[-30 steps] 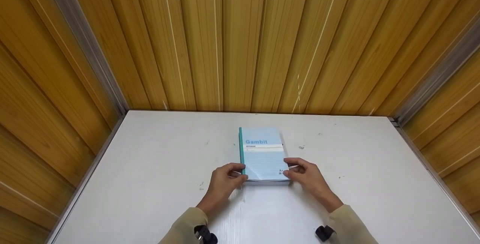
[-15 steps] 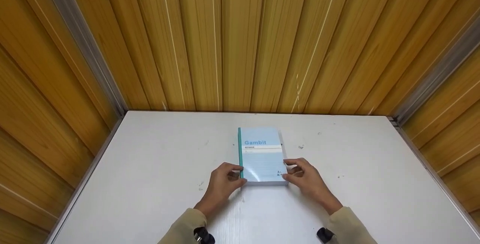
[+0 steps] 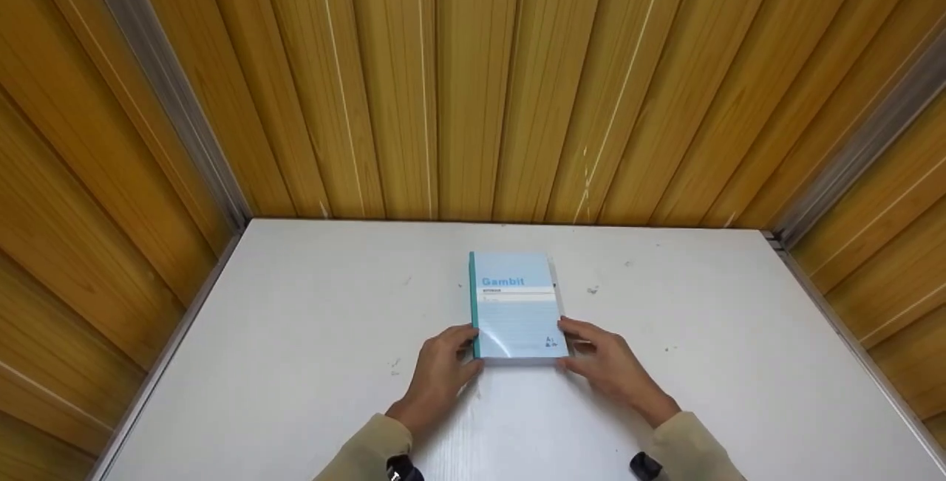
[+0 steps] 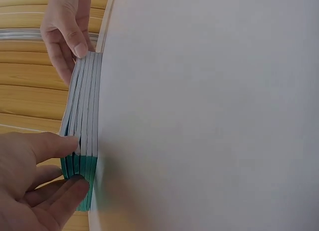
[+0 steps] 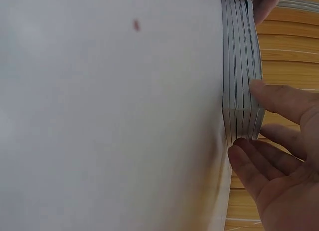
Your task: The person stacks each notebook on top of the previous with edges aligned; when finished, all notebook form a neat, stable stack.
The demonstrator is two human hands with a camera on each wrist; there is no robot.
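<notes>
A stack of several notebooks (image 3: 515,318) lies on the table, its pale blue top cover marked "Gambit" and its spines teal on the left. My left hand (image 3: 437,369) holds the near left corner, thumb at the front edge and fingers against the spines (image 4: 84,166). At the near right corner my right hand (image 3: 610,363) has its thumb at the front edge and its fingers along the page side (image 5: 241,123). Both wrist views show the layered front edges lying nearly flush, with thin gaps between some upper notebooks. The stack's far side is hidden in the wrist views.
The white table (image 3: 310,318) bears small dark scuffs. Wood-patterned panels (image 3: 473,82) stand behind it and at both sides, with grey metal posts (image 3: 177,97) in the corners.
The top notebook has slid slightly toward me and lines up better with those below. Both thumbs have moved from the cover's near corners down to the stack's front edge.
</notes>
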